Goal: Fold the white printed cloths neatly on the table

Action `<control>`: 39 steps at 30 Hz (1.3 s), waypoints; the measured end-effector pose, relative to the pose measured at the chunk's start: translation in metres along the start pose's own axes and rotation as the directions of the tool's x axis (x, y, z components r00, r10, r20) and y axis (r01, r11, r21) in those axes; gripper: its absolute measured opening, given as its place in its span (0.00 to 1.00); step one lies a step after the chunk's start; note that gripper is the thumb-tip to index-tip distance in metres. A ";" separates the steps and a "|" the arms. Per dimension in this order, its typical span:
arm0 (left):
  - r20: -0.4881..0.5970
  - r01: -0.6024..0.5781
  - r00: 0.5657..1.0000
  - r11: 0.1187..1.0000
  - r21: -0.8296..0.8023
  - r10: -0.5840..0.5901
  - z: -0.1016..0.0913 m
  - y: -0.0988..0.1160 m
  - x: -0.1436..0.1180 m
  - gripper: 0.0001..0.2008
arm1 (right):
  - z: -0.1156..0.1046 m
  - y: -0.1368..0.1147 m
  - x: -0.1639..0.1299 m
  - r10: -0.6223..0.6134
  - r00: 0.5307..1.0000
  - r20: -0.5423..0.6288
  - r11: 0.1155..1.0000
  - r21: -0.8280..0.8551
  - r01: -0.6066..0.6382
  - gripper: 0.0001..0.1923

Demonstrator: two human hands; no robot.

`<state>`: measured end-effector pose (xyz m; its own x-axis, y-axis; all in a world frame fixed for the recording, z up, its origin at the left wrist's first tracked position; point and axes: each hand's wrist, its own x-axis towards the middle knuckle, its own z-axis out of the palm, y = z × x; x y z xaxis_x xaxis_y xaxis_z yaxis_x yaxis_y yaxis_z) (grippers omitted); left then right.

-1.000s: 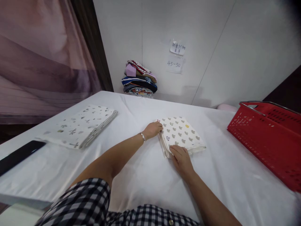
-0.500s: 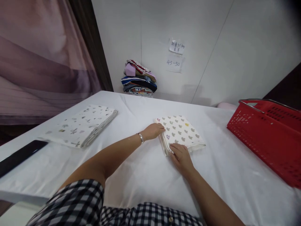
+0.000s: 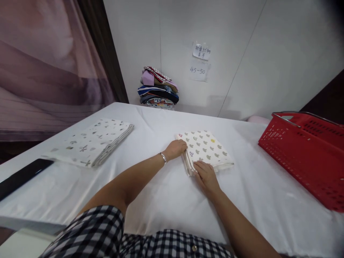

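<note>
A folded cream cloth with grey heart prints (image 3: 205,148) lies in the middle of the white-covered table (image 3: 166,200). My left hand (image 3: 176,148) rests at its left edge, fingers curled against the folded layers. My right hand (image 3: 205,175) lies flat at the cloth's near corner, fingertips touching the fabric. A silver bracelet sits on my left wrist. Whether either hand pinches the cloth is not visible.
Another folded white cloth with small prints (image 3: 92,141) lies at the left. A red plastic basket (image 3: 303,150) stands at the right. A dark flat object (image 3: 23,177) sits at the left edge. A pile of coloured fabrics (image 3: 158,87) rests against the back wall.
My left hand has slid slightly nearer along the cloth's left edge. My right hand stays at the near corner. The cloth has not visibly moved.
</note>
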<state>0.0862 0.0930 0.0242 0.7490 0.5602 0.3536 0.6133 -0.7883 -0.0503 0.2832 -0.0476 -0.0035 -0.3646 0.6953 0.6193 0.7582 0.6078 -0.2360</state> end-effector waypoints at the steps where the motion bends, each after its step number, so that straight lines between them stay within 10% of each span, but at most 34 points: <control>1: -0.001 0.009 1.000 1.000 -0.002 -0.009 -0.001 0.001 -0.001 0.09 | 0.001 0.000 0.000 -0.010 1.000 0.029 1.000 -0.020 0.011 0.16; 14: -0.036 -0.156 0.987 0.988 -0.002 0.155 -0.006 0.005 0.000 0.11 | 0.003 0.000 0.000 -0.003 1.000 0.015 0.999 -0.050 0.004 0.16; 24: -0.008 0.050 0.999 0.999 -0.002 -0.050 0.005 0.021 0.000 0.07 | 0.002 -0.002 0.000 -0.048 0.999 -0.002 0.997 -0.060 0.048 0.20; 39: -0.170 -0.055 0.985 0.986 -0.155 0.028 0.015 0.047 -0.032 0.14 | 0.007 -0.002 -0.003 -0.073 0.997 0.000 0.996 -0.050 0.073 0.20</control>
<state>0.0943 0.0420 -0.0039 0.7122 0.4864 0.5061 0.5248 -0.8478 0.0761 0.2788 -0.0484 -0.0106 -0.4193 0.6488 0.6350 0.7556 0.6371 -0.1520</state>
